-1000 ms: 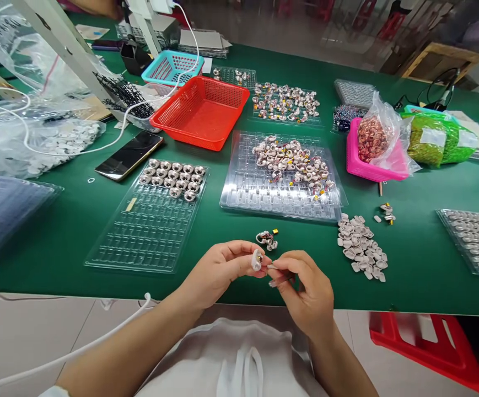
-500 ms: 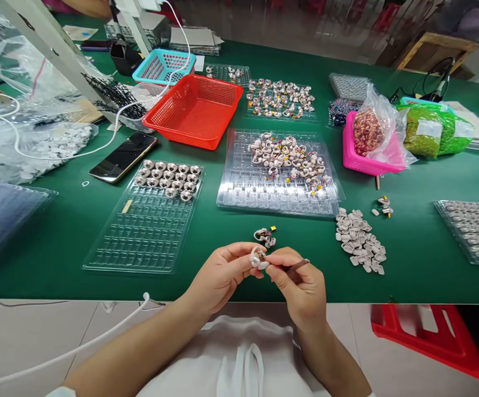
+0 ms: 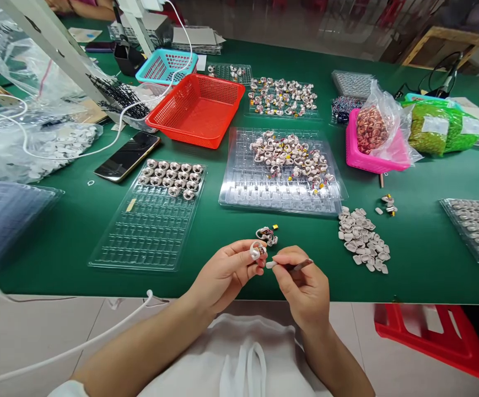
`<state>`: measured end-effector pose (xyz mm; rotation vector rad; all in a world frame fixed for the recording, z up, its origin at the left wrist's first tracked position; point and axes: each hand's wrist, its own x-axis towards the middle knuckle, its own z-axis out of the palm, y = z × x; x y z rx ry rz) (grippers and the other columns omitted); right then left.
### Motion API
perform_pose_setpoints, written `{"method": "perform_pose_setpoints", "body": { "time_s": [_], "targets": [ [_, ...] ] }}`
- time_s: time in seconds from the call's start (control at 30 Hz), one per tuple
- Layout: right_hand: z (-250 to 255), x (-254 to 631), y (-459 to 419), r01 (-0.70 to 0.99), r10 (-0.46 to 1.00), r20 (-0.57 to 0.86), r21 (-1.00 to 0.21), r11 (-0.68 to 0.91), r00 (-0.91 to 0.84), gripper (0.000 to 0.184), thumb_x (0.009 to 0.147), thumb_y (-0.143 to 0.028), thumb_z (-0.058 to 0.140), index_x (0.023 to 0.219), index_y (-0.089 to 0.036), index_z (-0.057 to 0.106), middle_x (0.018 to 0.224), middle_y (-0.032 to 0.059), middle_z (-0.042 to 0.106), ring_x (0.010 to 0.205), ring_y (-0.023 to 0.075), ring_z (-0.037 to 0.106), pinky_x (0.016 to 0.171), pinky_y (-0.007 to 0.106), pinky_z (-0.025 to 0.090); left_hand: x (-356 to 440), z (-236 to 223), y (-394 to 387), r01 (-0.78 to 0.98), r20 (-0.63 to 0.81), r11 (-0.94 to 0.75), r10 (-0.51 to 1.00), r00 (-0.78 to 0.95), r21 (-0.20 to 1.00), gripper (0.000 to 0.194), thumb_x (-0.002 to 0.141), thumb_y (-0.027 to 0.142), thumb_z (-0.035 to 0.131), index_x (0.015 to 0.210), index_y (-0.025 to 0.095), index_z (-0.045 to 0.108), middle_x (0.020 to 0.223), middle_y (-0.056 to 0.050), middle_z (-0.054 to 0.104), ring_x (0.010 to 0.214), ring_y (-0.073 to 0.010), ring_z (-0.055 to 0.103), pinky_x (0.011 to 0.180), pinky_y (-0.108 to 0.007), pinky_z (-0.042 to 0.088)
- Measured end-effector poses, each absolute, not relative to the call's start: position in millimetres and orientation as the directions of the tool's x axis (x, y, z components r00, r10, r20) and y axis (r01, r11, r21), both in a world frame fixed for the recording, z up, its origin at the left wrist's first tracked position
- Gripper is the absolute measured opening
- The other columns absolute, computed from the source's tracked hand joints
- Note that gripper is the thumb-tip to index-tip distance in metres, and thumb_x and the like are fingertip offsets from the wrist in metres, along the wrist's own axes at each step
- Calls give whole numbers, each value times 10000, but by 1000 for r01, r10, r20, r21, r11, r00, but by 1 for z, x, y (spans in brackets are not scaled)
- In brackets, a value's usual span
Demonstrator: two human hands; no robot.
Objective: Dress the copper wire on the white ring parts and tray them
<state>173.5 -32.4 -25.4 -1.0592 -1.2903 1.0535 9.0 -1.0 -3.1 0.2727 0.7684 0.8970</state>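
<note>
My left hand (image 3: 221, 275) pinches a small white, hook-shaped earphone housing (image 3: 256, 252) with a silvery round end and coloured electronics showing inside. Just to its right, my right hand (image 3: 305, 292) holds a small whitish cover piece (image 3: 270, 264) between thumb and forefinger, a short gap away from the housing. A thin brown stick-like tool (image 3: 303, 265) is tucked in the same hand; its full shape is hidden. Beyond my fingers lies a little group of similar housings (image 3: 267, 236) with a yellow tab. A heap of pale cover pieces (image 3: 364, 240) lies to the right.
At left, a clear tray (image 3: 140, 242) carries rows of silvery housings, beside a phone (image 3: 127, 156). Stacked trays (image 3: 239, 193) bear a pile of wired housings. A red basket (image 3: 204, 118), a pink basket (image 3: 377, 161) and a filled tray (image 3: 477, 226) stand around.
My right hand has moved slightly right, drawing the cover piece away from the housing. My left hand still holds the housing at nearly the same spot. The view has shifted slightly.
</note>
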Motion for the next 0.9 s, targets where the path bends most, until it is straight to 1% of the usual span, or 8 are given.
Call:
{"method": "perform_pose_setpoints", "body": {
  "time_s": [0.13,0.23,0.33,0.47,0.53,0.67,0.9],
  "targets": [
    [-25,173,-32,-7,986,169,-986,169,-2,162,922,-123,630,992,-256,691,917,19,631,777,138,601,594,233,464,11,-5,-1,-602,-477,604,792,380,523,182,750,211,851,884,101,792,774,-36,697,710,-107,627,676,-192,542],
    [-27,172,-33,15,982,187,-982,188,-16,210,922,-99,613,1020,-268,688,927,16,627,757,132,592,582,233,459,13,-4,-1,-610,-477,585,805,353,534,195,728,203,868,878,102,794,770,-37,707,706,-109,629,672,-196,542],
    [-28,171,-35,102,964,265,-959,266,-28,311,901,-48,595,1080,-283,692,941,20,640,771,138,600,583,236,468,15,-2,-2,-636,-470,552,824,316,539,202,711,203,883,871,111,801,771,-34,721,705,-105,635,692,-191,545],
    [-30,168,-36,220,910,410,-884,413,-59,518,865,19,556,1261,-301,653,988,34,639,791,140,615,592,238,506,18,-1,-4,-669,-473,533,830,295,518,193,711,193,886,875,126,809,811,-24,739,712,-93,646,714,-179,555],
    [-29,167,-35,265,880,471,-842,470,-61,578,860,29,547,1319,-311,627,991,36,627,791,139,622,588,237,521,20,-2,-4,-677,-474,530,830,293,510,191,714,181,884,884,132,811,832,-21,744,715,-88,648,711,-173,559],
    [-27,165,-33,319,847,530,-795,516,-50,620,859,36,543,1359,-326,605,986,37,630,806,147,638,616,249,556,21,-4,-5,-681,-467,523,835,290,513,186,731,175,872,904,138,814,854,-23,752,707,-81,647,701,-164,565],
    [-28,164,-34,338,830,556,-774,535,-40,637,860,37,540,1383,-325,589,959,39,626,764,146,628,625,269,574,24,-3,-6,-684,-477,521,834,279,510,196,722,172,879,904,137,816,858,-30,759,699,-84,652,683,-158,567]
  ]
}}
